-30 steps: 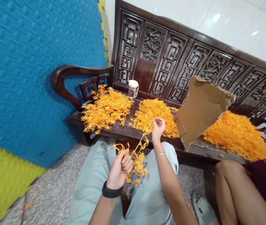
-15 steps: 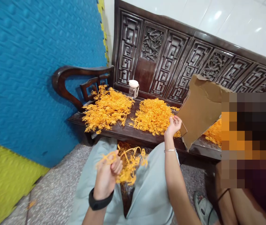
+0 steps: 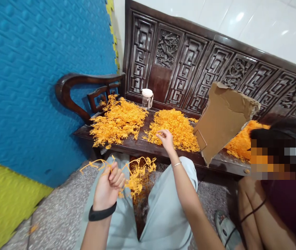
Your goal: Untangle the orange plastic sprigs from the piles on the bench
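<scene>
My left hand (image 3: pixel 110 182), with a black band at the wrist, is closed around thin, branching orange plastic pieces (image 3: pixel 137 177). They stick out on both sides of the fist above my lap. Over the front of the middle orange pile (image 3: pixel 176 128) hovers my right hand (image 3: pixel 166 139), a thin bangle on its wrist. Its thumb and fingers are drawn together in a pinch; whatever they hold is too small to make out. Another heap of the same orange pieces (image 3: pixel 120 121) lies to the left on the dark wooden bench (image 3: pixel 148 147).
A cardboard sheet (image 3: pixel 222 121) stands tilted on the bench, with more orange pieces (image 3: pixel 236 142) behind it. A lidded cup (image 3: pixel 147 99) stands near the backrest. Another person (image 3: pixel 286 201) sits close on the right. The carved armrest (image 3: pixel 72 78) bounds the left end.
My right hand has moved left, from beside the cardboard to the front of the middle pile. My left hand has shifted slightly left, still gripping the orange pieces.
</scene>
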A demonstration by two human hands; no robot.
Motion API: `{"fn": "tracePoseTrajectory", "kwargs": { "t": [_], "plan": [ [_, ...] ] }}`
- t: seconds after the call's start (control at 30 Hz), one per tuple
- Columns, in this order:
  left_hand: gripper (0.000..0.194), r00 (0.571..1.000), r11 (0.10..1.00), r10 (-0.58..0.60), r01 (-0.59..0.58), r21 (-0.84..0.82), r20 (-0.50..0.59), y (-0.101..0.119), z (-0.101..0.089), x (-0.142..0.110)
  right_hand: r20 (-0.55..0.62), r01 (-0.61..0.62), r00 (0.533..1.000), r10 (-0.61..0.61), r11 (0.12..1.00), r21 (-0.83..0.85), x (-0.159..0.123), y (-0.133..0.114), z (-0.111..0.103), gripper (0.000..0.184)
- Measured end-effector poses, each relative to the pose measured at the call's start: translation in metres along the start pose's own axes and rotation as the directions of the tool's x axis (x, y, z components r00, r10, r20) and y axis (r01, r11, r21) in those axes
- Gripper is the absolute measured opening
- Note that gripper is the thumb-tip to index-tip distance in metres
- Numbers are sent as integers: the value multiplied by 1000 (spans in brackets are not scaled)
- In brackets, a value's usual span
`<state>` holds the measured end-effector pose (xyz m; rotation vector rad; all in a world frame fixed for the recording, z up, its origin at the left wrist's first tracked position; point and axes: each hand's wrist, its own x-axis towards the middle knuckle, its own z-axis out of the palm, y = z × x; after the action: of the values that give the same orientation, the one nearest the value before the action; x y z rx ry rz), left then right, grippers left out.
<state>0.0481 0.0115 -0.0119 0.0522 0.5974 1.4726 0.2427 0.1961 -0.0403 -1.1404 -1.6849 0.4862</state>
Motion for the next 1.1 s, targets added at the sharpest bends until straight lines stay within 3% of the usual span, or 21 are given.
{"fn": "tracePoseTrajectory", "kwargs": {
  "t": [0.17,0.43,0.73,0.83,0.97,1.1],
  "plan": [
    [53,999,1000,-18,19,12,-33,3,1,-1,76,-79,994,79,997,-4,1,7,20,10],
    [48,995,999,-20,24,43,-99,10,-1,4,0,-170,985,173,969,-182,2,13,37,11],
    [46,997,999,-25,28,35,-78,10,-4,7,-34,-222,975,219,961,-164,3,19,44,15],
    [45,998,999,-33,35,30,-61,10,-5,8,-49,-253,967,250,965,-72,2,17,43,21],
    [45,1000,1000,-21,21,8,-7,10,-10,11,-30,-289,953,301,936,203,1,7,39,35],
    [45,998,998,-46,47,-34,31,9,-15,16,33,-347,934,355,884,315,-2,-7,32,32]
  ]
}}
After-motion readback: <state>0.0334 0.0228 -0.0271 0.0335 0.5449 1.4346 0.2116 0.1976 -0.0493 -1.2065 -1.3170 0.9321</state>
